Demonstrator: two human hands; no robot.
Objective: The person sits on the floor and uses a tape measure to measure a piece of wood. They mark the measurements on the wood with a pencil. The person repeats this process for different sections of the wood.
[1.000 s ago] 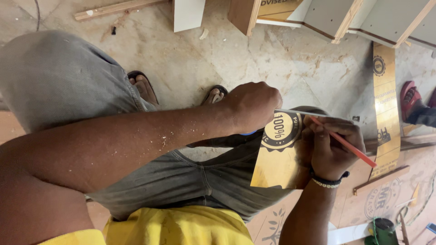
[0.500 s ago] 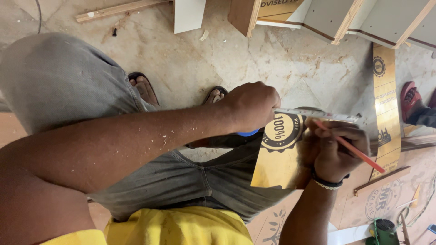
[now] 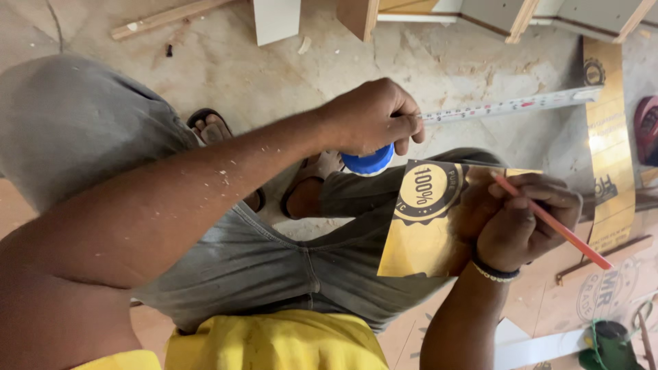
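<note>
My left hand [image 3: 373,116] grips a blue tape measure case [image 3: 368,163], and its white blade [image 3: 504,107] runs out to the right above the floor toward a tall gold strip [image 3: 606,144]. My right hand [image 3: 524,219] holds a red pencil [image 3: 552,220] slanting down to the right, and rests on a shiny gold sheet [image 3: 428,226] with a round black seal print. The sheet lies across my grey-trousered knee [image 3: 274,260]. The two hands are a short way apart, left above right.
My sandalled feet [image 3: 212,130] stand on a dusty stone floor [image 3: 226,62]. Wooden battens and board pieces [image 3: 274,17] lie along the top. Plywood sheets with printed marks [image 3: 603,294] are at the lower right, beside a green object [image 3: 606,342]. A red item [image 3: 646,130] sits at the right edge.
My left hand has lifted away from the gold sheet and the tape blade is now pulled out far to the right. The blue case has come into view. My right hand stays on the sheet.
</note>
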